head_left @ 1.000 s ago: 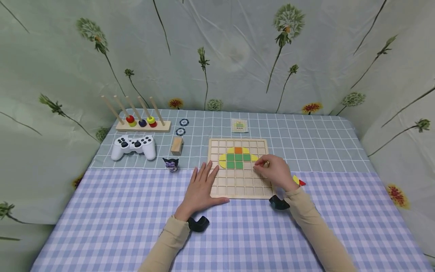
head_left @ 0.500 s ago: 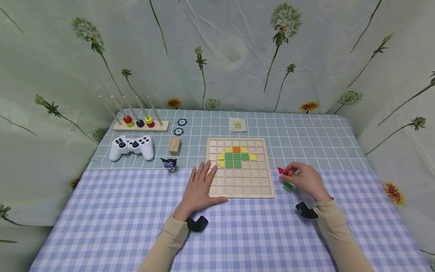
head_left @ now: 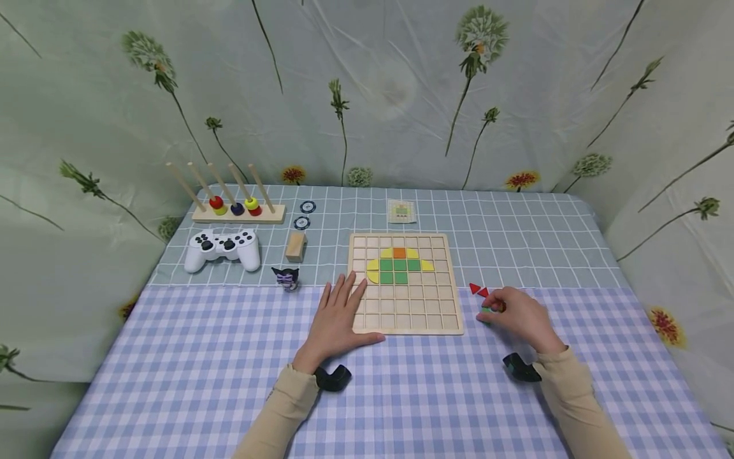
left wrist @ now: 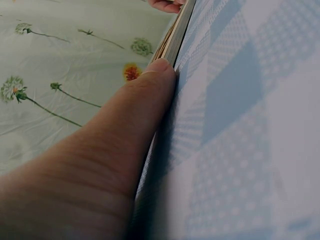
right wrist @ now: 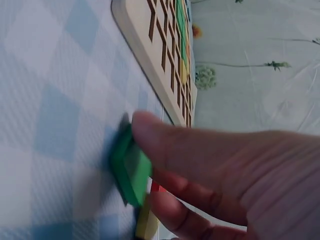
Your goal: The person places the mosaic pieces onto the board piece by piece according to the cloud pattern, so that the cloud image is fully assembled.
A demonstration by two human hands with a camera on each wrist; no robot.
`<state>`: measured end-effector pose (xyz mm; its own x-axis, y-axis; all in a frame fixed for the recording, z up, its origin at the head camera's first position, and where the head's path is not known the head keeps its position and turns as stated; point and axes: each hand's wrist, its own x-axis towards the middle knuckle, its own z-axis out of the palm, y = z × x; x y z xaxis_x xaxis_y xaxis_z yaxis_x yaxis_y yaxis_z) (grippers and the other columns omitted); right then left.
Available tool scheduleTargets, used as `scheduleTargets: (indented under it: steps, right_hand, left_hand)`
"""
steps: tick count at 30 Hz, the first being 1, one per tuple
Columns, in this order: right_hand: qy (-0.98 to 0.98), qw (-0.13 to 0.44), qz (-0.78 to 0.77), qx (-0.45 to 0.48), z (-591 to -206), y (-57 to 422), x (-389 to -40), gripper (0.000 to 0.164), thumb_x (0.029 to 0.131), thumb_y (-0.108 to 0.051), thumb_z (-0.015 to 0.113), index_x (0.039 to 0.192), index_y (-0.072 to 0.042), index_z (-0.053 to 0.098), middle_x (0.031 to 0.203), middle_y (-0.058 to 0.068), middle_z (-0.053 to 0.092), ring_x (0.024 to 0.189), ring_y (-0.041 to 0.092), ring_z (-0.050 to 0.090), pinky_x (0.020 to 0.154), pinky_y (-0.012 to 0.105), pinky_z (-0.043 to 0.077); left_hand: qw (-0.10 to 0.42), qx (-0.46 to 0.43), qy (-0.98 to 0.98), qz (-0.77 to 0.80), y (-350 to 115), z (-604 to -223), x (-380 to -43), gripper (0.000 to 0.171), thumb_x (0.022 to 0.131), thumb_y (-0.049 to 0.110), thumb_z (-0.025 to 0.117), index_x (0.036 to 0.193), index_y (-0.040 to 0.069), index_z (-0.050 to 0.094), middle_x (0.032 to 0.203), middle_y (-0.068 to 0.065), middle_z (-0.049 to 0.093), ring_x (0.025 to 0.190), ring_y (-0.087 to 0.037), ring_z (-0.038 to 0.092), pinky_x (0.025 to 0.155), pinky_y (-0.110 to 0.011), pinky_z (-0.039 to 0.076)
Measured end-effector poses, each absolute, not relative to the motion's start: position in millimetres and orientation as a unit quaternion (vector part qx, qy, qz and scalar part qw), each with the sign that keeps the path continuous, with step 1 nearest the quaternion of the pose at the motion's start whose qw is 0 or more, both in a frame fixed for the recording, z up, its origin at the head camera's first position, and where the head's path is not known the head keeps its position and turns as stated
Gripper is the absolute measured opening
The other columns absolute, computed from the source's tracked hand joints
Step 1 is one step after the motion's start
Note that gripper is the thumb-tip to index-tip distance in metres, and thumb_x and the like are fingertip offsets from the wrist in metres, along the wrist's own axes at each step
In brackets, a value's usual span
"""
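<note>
My right hand (head_left: 522, 317) is at the loose pieces right of the wooden grid board (head_left: 401, 312). Its thumb and fingers pinch a green square tile (right wrist: 131, 167), which tilts up close over the cloth in the right wrist view. Two red triangle tiles (head_left: 474, 289) lie just beyond the fingertips, and a yellow piece (right wrist: 146, 221) shows below the green one. With fingers spread, my left hand (head_left: 334, 322) rests on the board's left side, its thumb (left wrist: 145, 95) along the front edge. Green, yellow and orange tiles (head_left: 399, 253) fill several cells in the board's upper half.
Behind the board lies a small pattern card (head_left: 401, 211). To the left are a white game controller (head_left: 222, 248), a peg stand with coloured beads (head_left: 237, 215), a wooden block (head_left: 295, 247), a small black-and-purple figurine (head_left: 286, 278) and two dark round chips (head_left: 308, 206).
My right hand has left the board's right side and moved right to the loose pieces, then slightly nearer me, from the red triangles to the green tile. The left hand stays put.
</note>
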<state>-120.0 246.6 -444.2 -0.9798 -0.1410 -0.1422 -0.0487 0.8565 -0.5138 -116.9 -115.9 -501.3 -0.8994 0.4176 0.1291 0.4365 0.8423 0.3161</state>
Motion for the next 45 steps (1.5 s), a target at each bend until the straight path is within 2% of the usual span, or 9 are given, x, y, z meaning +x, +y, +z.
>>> scheduleTargets:
  steps: [7,13,17,20,25,34,39,45]
  right_hand:
    - [0.955,0.078,-0.283,-0.043,-447,240,-114,0.021,0.077,-0.021,0.079,0.089,-0.010,0.065,0.081,-0.002,0.061,0.073,0.017,0.051,0.062,0.032,0.038]
    - [0.948,0.035,-0.312,-0.046,-453,240,-112,0.018,0.075,-0.017,0.080,0.085,-0.012,0.066,0.077,-0.004,0.063,0.068,0.015,0.052,0.058,0.030,0.038]
    - [0.943,0.025,-0.329,-0.046,-454,239,-115,0.016,0.075,-0.015,0.080,0.086,-0.011,0.069,0.077,-0.003,0.065,0.066,0.014,0.053,0.057,0.030,0.038]
    - [0.940,0.020,-0.336,-0.048,-450,233,-121,0.017,0.076,-0.018,0.080,0.088,-0.011,0.070,0.077,-0.004,0.066,0.064,0.014,0.050,0.055,0.029,0.037]
    - [0.938,0.008,-0.341,-0.067,-445,214,-139,0.019,0.074,-0.023,0.082,0.082,-0.011,0.070,0.069,-0.004,0.060,0.059,0.015,0.045,0.051,0.027,0.034]
    - [0.925,0.016,-0.363,-0.115,-448,177,-170,0.019,0.074,-0.027,0.083,0.079,-0.016,0.069,0.067,-0.007,0.057,0.055,0.015,0.047,0.048,0.028,0.035]
    - [0.924,0.021,-0.357,-0.138,-450,161,-181,0.013,0.078,-0.025,0.079,0.083,-0.015,0.073,0.074,-0.006,0.062,0.059,0.013,0.050,0.051,0.029,0.038]
    - [0.931,0.033,-0.336,-0.138,-450,148,-187,0.012,0.084,-0.018,0.074,0.092,-0.010,0.077,0.091,0.002,0.069,0.068,0.017,0.054,0.058,0.032,0.042]
  left_hand:
    - [0.028,-0.219,-0.961,-0.169,-116,-502,-116,0.109,0.071,0.079,0.055,0.152,0.013,0.023,0.157,-0.011,0.012,0.143,-0.029,0.005,0.113,-0.046,0.001]
    - [0.027,-0.219,-0.960,-0.169,-116,-501,-116,0.109,0.071,0.079,0.056,0.152,0.013,0.023,0.157,-0.012,0.012,0.143,-0.029,0.005,0.113,-0.046,0.001]
    - [0.023,-0.220,-0.961,-0.169,-117,-501,-116,0.109,0.071,0.079,0.055,0.152,0.013,0.022,0.157,-0.011,0.011,0.143,-0.029,0.005,0.113,-0.046,0.000]
    - [0.024,-0.220,-0.961,-0.168,-117,-501,-116,0.109,0.072,0.079,0.055,0.152,0.014,0.022,0.157,-0.011,0.011,0.143,-0.029,0.004,0.113,-0.047,0.001]
    - [0.026,-0.218,-0.960,-0.171,-118,-501,-116,0.109,0.071,0.079,0.056,0.152,0.014,0.022,0.157,-0.011,0.012,0.143,-0.029,0.005,0.113,-0.047,0.002]
    - [0.034,-0.224,-0.958,-0.175,-116,-503,-117,0.109,0.071,0.080,0.054,0.152,0.013,0.024,0.157,-0.012,0.013,0.143,-0.030,0.006,0.113,-0.048,0.002]
    - [0.033,-0.224,-0.958,-0.177,-115,-503,-117,0.110,0.071,0.081,0.053,0.152,0.013,0.024,0.157,-0.012,0.013,0.143,-0.030,0.006,0.113,-0.048,0.002]
    - [0.030,-0.223,-0.957,-0.182,-116,-502,-117,0.110,0.071,0.081,0.053,0.152,0.013,0.024,0.157,-0.012,0.013,0.143,-0.030,0.005,0.113,-0.047,0.002]
